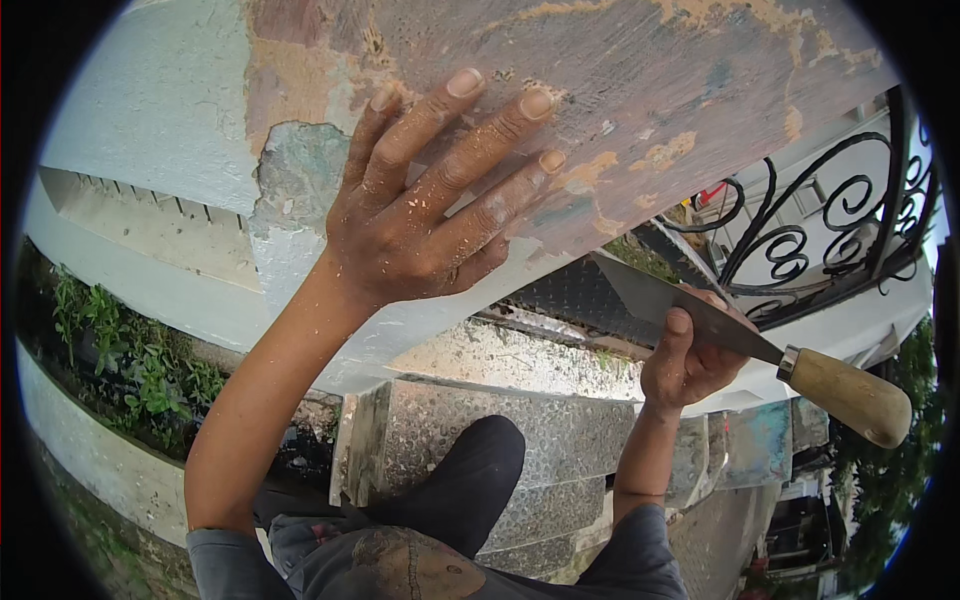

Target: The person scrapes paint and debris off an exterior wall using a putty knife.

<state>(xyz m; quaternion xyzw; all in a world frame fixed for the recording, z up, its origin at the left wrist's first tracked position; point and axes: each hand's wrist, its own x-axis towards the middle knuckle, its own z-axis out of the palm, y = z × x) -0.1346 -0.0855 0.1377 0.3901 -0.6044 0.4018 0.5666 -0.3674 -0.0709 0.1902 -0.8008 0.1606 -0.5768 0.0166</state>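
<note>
My left hand (427,202) lies with fingers spread against a wall (645,97) whose paint is partly stripped, showing grey-pink and orange patches. Pale flakes and dust cling to its back and fingers. To the right, my right hand (694,352) grips a putty knife (697,319) by its metal blade, thumb on the near face. The knife's wooden handle points to the lower right, and its broad blade edge points up and left, close to the wall's lower edge in the picture. Pale paint remains on the wall's left part.
Black wrought-iron scrollwork (795,217) stands at the right. Below the wall are a dark metal plate (577,296) and pebbled stone steps (555,442), near my knee. Green weeds (150,360) grow in a channel at the left, beside a low concrete kerb (97,442).
</note>
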